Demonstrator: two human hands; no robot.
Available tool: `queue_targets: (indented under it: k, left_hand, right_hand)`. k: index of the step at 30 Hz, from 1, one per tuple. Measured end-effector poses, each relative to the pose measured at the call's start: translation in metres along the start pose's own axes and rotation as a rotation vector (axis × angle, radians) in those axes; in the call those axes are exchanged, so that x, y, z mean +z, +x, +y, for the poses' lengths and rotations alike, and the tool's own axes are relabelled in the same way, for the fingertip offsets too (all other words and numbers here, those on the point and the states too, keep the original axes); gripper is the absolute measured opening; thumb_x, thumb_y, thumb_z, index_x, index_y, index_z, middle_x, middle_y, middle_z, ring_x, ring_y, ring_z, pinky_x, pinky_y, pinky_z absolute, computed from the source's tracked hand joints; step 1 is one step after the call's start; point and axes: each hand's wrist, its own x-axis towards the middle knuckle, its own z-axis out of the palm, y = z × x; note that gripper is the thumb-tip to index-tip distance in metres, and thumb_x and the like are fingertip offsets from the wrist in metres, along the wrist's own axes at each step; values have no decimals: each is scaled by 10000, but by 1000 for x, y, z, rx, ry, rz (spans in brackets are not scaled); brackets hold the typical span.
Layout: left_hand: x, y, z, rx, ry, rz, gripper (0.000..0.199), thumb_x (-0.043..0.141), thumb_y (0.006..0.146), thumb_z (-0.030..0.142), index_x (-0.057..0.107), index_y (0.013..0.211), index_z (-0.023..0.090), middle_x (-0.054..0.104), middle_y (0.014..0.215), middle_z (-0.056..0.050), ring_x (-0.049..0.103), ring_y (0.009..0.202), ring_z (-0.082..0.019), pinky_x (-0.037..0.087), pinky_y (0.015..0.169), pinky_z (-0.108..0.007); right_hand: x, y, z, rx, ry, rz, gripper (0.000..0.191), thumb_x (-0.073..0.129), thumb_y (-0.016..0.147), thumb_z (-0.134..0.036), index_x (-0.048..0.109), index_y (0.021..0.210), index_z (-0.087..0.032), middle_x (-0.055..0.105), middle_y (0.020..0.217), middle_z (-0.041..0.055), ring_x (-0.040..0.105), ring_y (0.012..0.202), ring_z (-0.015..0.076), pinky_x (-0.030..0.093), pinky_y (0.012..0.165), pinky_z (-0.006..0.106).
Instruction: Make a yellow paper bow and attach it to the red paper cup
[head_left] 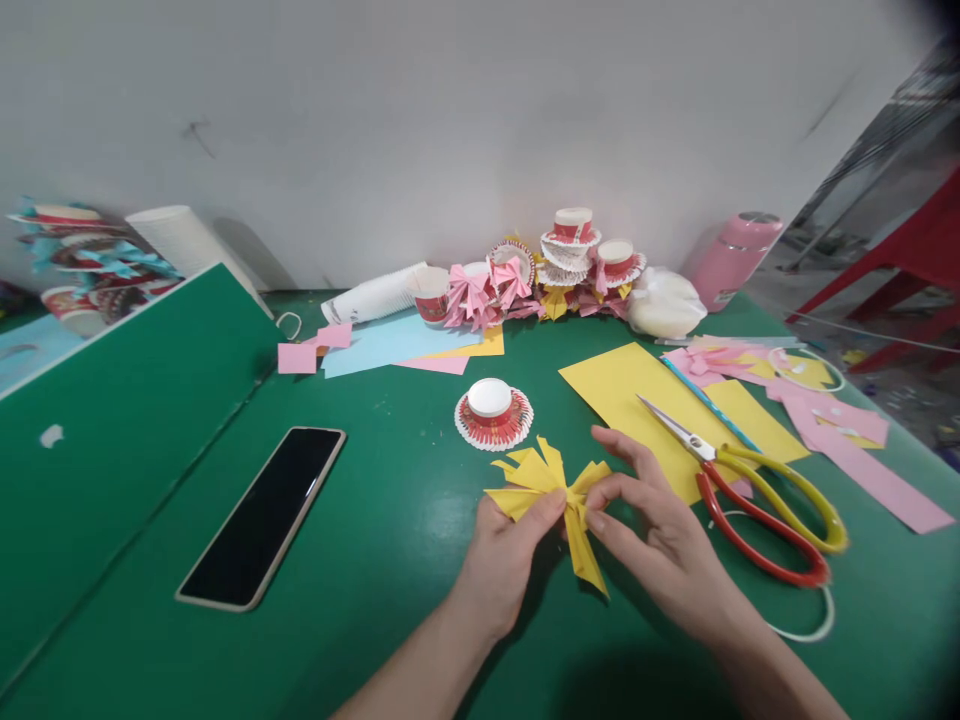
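Two bare hands work over a green table (405, 620) that runs up to a plain pale wall (420, 120); on the left a green divider (127, 430) stands slanting across the view, and beyond the table's right end is a red chair (911, 250). Along the wall sit a stack of white cups (375, 292) lying on its side, a pile of paper-cup hats (571, 245) trimmed with pink and yellow bows, a knotted plastic bag (666, 302) and a pink bottle (736, 262). A phone (262, 520) lies dark-screened on the left; on the right, scissors (701, 448) with one red and one yellow handle rest partly on yellow paper (615, 385), a blue pencil (709, 400) near them. The left hand (506, 555) is closed in a pinch, its thumb pressed on the middle of a folded yellow paper bow (581, 550) — the bow is held above the table, just nearer the wearer than a small red-and-white cup hat (491, 400). The right hand (660, 540) is partly open, thumb and bent fingers at the bow's right side — its upper finger is raised clear of the paper.
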Motion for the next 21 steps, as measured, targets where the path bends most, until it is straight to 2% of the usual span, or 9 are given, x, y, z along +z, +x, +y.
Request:
queue_targets:
  k: [9, 16, 21]
  left_hand:
    - [1, 3, 0, -23, 22, 41, 148, 632, 735, 236, 672, 844, 144, 681, 802, -38, 596, 796, -166, 446, 778, -298]
    - [3, 3, 4, -57, -99, 28, 63, 656, 710, 186, 676, 731, 131, 681, 737, -21, 600, 706, -122, 458, 714, -245]
    - [3, 3, 5, -71, -125, -2, 80, 656, 710, 181, 679, 766, 128, 686, 749, -31, 610, 711, -130, 459, 708, -249]
  right_hand:
    - [1, 3, -4, -31, -80, 51, 81, 542, 759, -234, 557, 682, -213, 427, 1244, 92, 354, 1219, 293, 350, 941, 463]
    - [3, 2, -5, -59, -117, 77, 84, 546, 755, -226, 574, 678, -210, 436, 1227, 104, 366, 1210, 292, 390, 901, 441]
    - [3, 2, -6, -48, -143, 60, 84, 536, 753, -232, 566, 680, -205, 438, 1229, 110, 366, 1209, 306, 388, 906, 453]
